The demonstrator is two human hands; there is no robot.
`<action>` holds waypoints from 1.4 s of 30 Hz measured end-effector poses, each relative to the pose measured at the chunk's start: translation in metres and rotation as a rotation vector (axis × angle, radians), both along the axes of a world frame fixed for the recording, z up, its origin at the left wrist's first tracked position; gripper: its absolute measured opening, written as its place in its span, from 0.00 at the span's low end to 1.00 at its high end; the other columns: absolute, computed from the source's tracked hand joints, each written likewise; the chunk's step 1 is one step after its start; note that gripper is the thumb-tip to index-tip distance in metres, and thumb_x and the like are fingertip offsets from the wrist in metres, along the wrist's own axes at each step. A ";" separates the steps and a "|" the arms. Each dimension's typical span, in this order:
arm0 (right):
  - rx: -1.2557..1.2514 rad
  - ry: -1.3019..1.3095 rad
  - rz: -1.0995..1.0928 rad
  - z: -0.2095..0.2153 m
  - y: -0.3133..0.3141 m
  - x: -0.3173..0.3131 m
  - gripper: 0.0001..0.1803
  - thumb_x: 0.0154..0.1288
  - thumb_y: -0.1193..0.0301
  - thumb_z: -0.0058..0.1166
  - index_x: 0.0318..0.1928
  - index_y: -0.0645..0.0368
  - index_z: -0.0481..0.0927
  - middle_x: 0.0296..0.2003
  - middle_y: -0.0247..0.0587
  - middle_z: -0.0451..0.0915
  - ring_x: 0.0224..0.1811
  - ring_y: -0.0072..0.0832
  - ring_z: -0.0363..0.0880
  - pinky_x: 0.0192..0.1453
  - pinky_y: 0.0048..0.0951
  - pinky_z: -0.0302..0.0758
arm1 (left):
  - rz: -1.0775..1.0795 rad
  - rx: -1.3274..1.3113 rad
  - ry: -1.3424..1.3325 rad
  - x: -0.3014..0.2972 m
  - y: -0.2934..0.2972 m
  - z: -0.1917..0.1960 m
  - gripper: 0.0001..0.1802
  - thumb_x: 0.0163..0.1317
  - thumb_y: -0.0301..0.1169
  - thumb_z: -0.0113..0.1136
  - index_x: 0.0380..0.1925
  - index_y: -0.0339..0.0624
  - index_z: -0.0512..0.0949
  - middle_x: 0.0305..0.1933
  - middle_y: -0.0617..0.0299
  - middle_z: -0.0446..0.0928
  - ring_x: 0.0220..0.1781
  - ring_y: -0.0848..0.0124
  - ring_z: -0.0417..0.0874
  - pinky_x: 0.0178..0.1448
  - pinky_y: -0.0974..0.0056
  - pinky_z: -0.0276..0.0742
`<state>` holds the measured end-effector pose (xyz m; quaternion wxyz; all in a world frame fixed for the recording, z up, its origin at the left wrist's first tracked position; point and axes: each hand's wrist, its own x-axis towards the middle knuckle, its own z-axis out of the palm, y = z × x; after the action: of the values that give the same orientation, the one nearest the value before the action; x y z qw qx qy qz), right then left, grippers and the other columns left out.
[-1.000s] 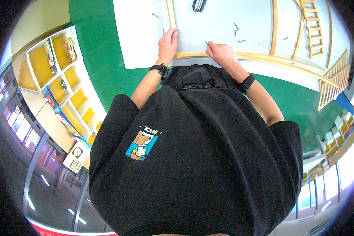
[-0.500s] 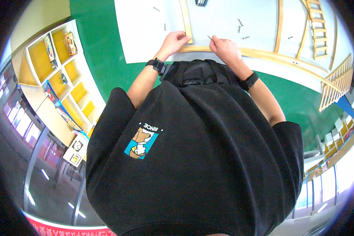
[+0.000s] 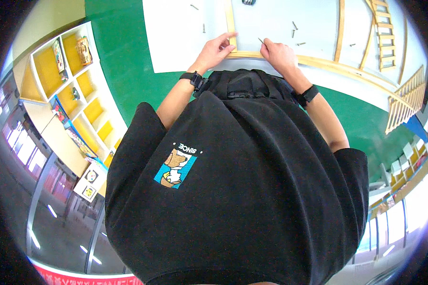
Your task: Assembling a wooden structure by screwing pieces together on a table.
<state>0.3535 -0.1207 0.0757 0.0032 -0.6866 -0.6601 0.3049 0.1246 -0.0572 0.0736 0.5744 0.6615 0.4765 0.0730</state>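
Observation:
At the near left corner of a pale wooden frame (image 3: 246, 54), my left hand (image 3: 215, 53) has its index finger and thumb apart, resting on the upright strip (image 3: 231, 21). Its other fingers are curled and partly hidden. My right hand (image 3: 281, 56) is just to the right, above the frame's near rail. Between its thumb and index finger it pinches a thin screw (image 3: 260, 41), whose pointed end sticks out up and to the left. The rest of the screw is hidden by the fingers.
Several loose screws (image 3: 293, 33) lie on the white table (image 3: 266, 23). A dark object (image 3: 248, 2) sits at the far edge. Crossing strips (image 3: 339, 33), a small wooden ladder (image 3: 386, 38) and a slatted wooden piece (image 3: 406, 100) are to the right. Shelves (image 3: 73, 71) stand at left.
My left index finger has stretched out along and over the upright strip. My right hand still holds the screw, slightly farther from the corner's rail. The view has shifted slightly.

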 end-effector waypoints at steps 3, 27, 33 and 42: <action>0.026 0.011 -0.014 0.001 0.000 0.000 0.11 0.65 0.60 0.44 0.33 0.53 0.73 0.21 0.51 0.78 0.25 0.50 0.78 0.31 0.49 0.75 | -0.084 0.109 -0.043 -0.001 -0.003 -0.007 0.20 0.64 0.34 0.56 0.57 0.50 0.73 0.31 0.61 0.79 0.30 0.74 0.76 0.42 0.69 0.74; 0.107 -0.025 0.003 0.000 0.017 0.010 0.15 0.62 0.62 0.44 0.28 0.58 0.78 0.23 0.55 0.79 0.26 0.51 0.79 0.32 0.49 0.76 | -0.246 0.377 -0.141 0.002 -0.006 -0.015 0.25 0.51 0.39 0.66 0.49 0.46 0.76 0.37 0.60 0.76 0.34 0.67 0.78 0.42 0.64 0.77; 0.098 0.022 0.046 0.005 0.027 0.010 0.16 0.61 0.63 0.43 0.29 0.61 0.80 0.24 0.56 0.79 0.29 0.52 0.79 0.38 0.49 0.76 | -0.203 0.374 -0.182 0.002 -0.008 -0.013 0.20 0.51 0.39 0.66 0.43 0.43 0.78 0.34 0.59 0.76 0.32 0.68 0.78 0.40 0.65 0.76; 0.041 0.077 0.112 -0.017 0.043 0.019 0.17 0.60 0.62 0.43 0.28 0.61 0.80 0.27 0.56 0.79 0.31 0.53 0.79 0.41 0.49 0.76 | -0.136 0.159 -0.168 0.006 -0.012 -0.012 0.15 0.53 0.41 0.65 0.34 0.43 0.81 0.28 0.63 0.74 0.24 0.75 0.72 0.30 0.69 0.70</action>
<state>0.3721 -0.0775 0.0583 0.0256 -0.6361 -0.7028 0.3174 0.1308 -0.0691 0.0618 0.5615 0.7275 0.3735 0.1265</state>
